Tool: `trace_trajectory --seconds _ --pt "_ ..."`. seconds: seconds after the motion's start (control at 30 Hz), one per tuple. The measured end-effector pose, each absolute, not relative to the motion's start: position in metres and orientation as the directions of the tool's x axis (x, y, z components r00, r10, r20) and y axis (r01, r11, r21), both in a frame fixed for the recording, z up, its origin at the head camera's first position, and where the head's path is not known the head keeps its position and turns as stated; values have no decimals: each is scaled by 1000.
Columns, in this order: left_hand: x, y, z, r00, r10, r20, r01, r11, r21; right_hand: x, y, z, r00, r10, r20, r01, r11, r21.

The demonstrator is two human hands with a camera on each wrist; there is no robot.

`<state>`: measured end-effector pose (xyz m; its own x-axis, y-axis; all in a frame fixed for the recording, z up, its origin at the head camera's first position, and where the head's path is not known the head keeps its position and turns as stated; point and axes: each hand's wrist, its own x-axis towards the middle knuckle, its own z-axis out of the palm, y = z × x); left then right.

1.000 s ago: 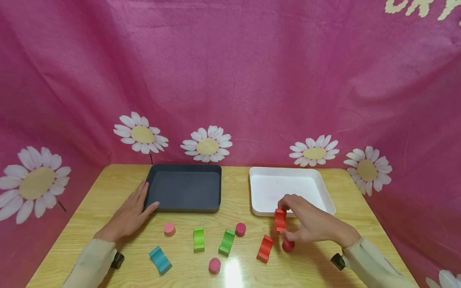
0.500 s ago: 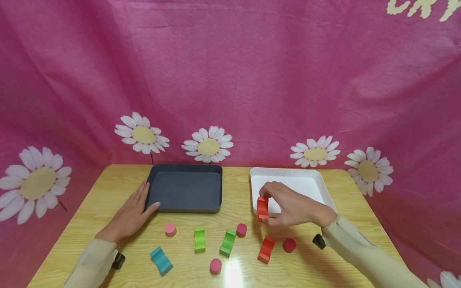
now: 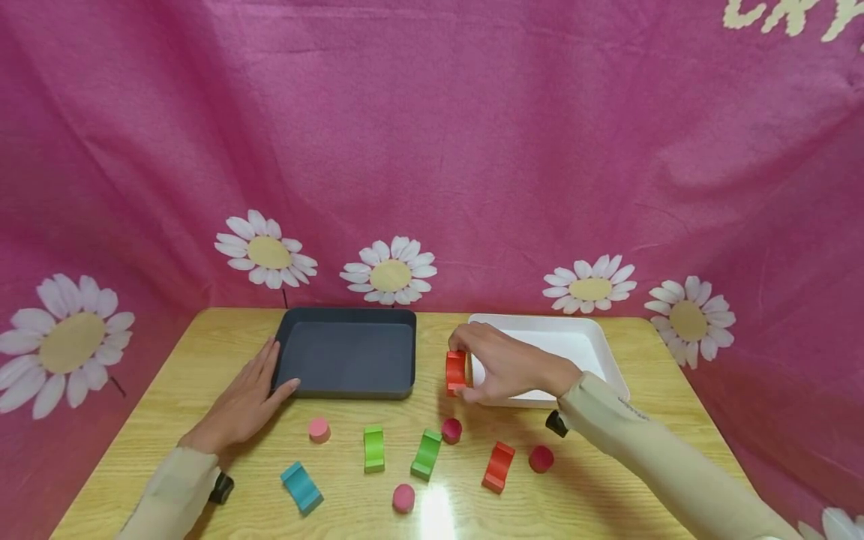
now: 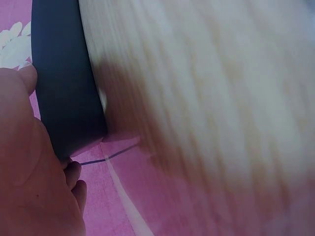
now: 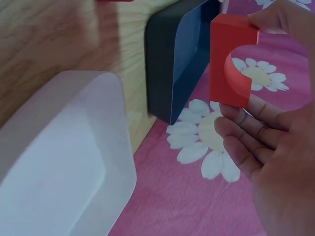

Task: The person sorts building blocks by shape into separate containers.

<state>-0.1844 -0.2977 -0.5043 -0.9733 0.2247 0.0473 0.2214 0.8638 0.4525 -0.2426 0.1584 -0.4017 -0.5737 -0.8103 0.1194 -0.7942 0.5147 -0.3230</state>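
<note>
Between thumb and fingers my right hand [image 3: 509, 363] pinches a red arch block [image 3: 455, 373], lifted above the table by the near left corner of the white tray [image 3: 616, 375]. The right wrist view shows the red arch block [image 5: 224, 64] gripped at its two ends, its curved notch facing the palm. My left hand [image 3: 239, 399] rests against the left side of the dark grey tray [image 3: 347, 393], fingers straight along its wall. In the left wrist view the dark grey tray [image 4: 64, 73] has the left hand [image 4: 34, 162] touching it.
Nearer me on the table lie a second red arch block [image 3: 498, 467], a green one [image 3: 426, 455], a lime one [image 3: 374, 449] and a blue one [image 3: 301, 487]. Several round pieces lie among them, including a salmon cylinder [image 3: 319, 430] and a crimson cylinder [image 3: 541, 459]. A pink daisy cloth [image 3: 432, 150] hangs behind.
My right hand has carried the red arch block leftward and slightly away from me, from the white tray's near edge to its left corner. The left hand has stayed put.
</note>
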Motion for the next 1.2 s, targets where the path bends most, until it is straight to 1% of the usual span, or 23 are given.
trace_trajectory --seconds 0.3,0.53,0.77,1.03,1.2 --pt "-185 -298 -505 -974 219 53 219 866 449 -265 127 -398 -505 -847 165 -844 445 -298" --pt "-185 -298 -505 -972 229 52 228 866 446 -279 103 -398 -511 -849 137 -839 457 -296" --pt "-186 -299 -505 -972 230 36 222 866 447 -287 75 -399 -483 -865 139 -861 439 -256" --pt "-185 -298 -504 -973 228 38 221 871 439 -297 41 -406 -474 -874 108 -864 438 -248" --pt "-186 -298 -505 -974 223 36 216 874 434 -302 19 -411 -464 -879 106 -873 435 -221"
